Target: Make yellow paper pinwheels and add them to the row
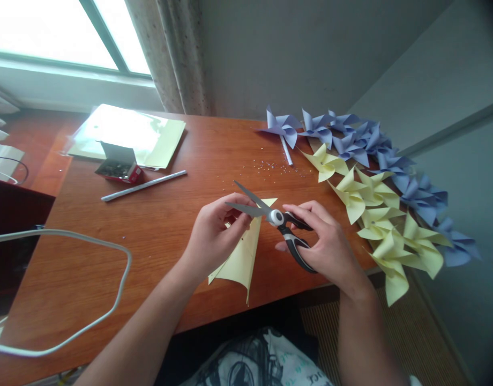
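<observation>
My right hand [325,238] is closed round the black and grey handles of a pair of scissors [276,216]. The blades stand apart and point left, over my left hand's fingertips. My left hand [216,230] pinches a piece of yellow paper [237,264] near its upper part. The paper is curved, with cut edges and small dark dots, and it hangs just above the table near its front edge. My left fingers hide part of the paper, and whether a blade touches it I cannot tell.
Yellow pinwheels [351,195] and purple pinwheels [361,139] crowd the table's right side. Small bits lie scattered at the back [270,166]. At left are a patterned paper stick [144,186], an open small box [118,166], a stack of paper sheets [166,142] and a white cable [124,279].
</observation>
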